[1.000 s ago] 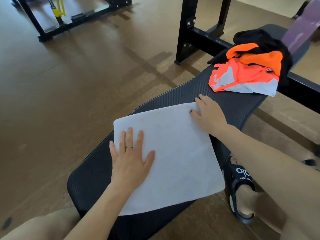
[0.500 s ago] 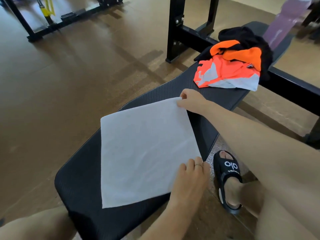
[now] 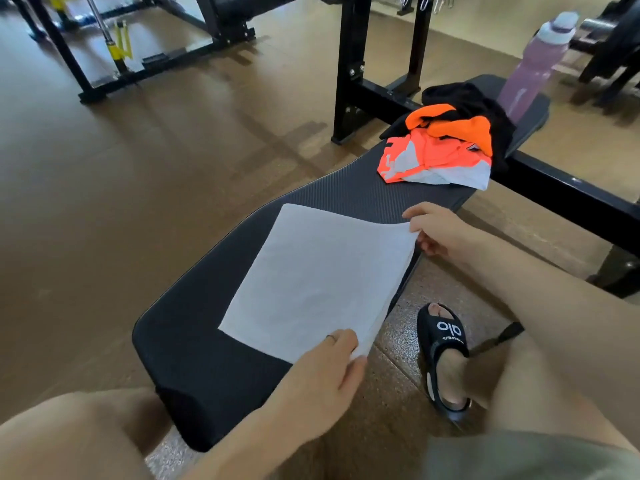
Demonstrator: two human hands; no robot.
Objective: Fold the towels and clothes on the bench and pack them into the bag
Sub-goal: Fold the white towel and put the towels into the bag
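Since half a second ago: right-hand edge of the white rectangular towel lifted clear of the padding, both hands raised with it, camera view swung up to take in more of the far end. Left hand, ring on one finger, pinching the towel's near right corner between thumb and curled fingers. Right hand gripping the far right corner, thumb on top, fingers curled beneath the cloth. Left part of the towel lying flat on the long black ribbed padded bench, near its close end; right edge held up and hanging just past the bench's side. Further along the same bench, well apart from the towel: heap of clothes, orange, white and black fabric bunched together unfolded. Beyond the heap, at the bench's far end, pale purple plastic water bottle with a lighter cap, upright. Below the right forearm, on the brown speckled floor: foot in a black slide sandal with white lettering. Behind the bench, black steel rack frame. Bare knees at the bottom edge of the view.
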